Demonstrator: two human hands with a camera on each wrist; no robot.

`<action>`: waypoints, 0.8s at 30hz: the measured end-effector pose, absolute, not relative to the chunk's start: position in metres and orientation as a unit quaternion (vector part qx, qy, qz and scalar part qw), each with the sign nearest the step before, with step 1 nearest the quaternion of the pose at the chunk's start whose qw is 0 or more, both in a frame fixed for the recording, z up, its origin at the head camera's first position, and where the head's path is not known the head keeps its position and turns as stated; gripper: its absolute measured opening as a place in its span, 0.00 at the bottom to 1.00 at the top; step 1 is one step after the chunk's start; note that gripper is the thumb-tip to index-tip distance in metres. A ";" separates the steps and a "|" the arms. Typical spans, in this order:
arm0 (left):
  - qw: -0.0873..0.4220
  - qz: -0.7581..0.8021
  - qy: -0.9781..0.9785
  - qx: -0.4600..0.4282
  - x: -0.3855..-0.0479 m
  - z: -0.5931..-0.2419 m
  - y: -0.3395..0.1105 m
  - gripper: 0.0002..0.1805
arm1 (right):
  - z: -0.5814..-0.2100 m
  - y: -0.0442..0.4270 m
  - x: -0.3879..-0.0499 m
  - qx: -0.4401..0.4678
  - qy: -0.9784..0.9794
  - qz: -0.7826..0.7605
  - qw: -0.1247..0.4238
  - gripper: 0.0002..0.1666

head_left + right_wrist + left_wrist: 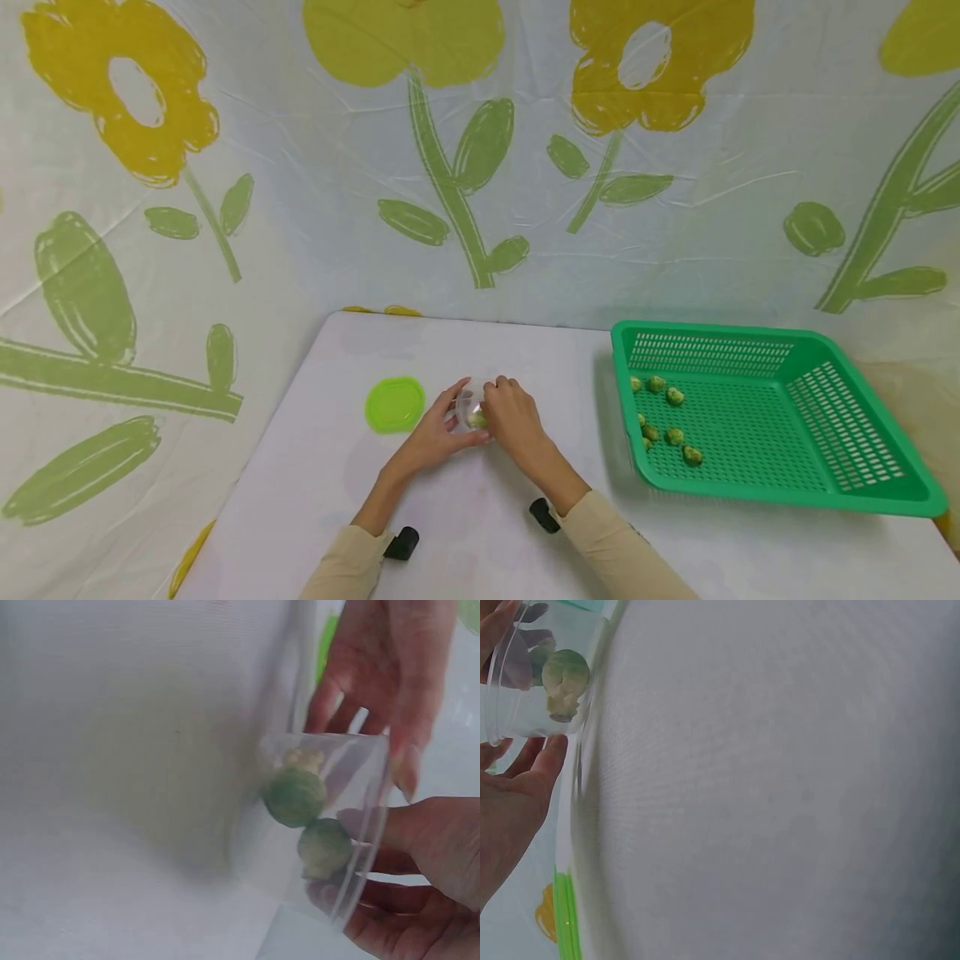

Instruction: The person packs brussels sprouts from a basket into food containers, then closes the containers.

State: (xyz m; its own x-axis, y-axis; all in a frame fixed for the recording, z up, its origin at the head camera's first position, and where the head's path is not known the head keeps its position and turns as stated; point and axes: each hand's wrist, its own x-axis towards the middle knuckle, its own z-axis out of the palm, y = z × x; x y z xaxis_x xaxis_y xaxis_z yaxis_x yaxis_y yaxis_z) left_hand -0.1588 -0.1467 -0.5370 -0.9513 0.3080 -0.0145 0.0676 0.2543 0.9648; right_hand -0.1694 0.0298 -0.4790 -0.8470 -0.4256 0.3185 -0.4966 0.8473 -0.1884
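Observation:
A clear plastic cup-like container stands on the table with Brussels sprouts inside. My left hand holds it from the left, thumb on the near side and fingers on the far side. From above, my right hand reaches over the rim. In the right wrist view, its fingertips are inside, pinching one Brussels sprout. A second Brussels sprout lies beside it, toward the left hand. The left wrist view shows a sprout through the clear wall.
A bright green lid lies flat to the left of the container. At the right stands a green perforated basket, with several Brussels sprouts along its left side. Flower-printed cloth hangs behind the white table.

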 end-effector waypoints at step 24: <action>0.098 0.601 0.784 0.124 -0.158 -0.538 -0.147 0.56 | -0.494 0.028 -0.181 0.270 -0.934 0.204 0.113 0.12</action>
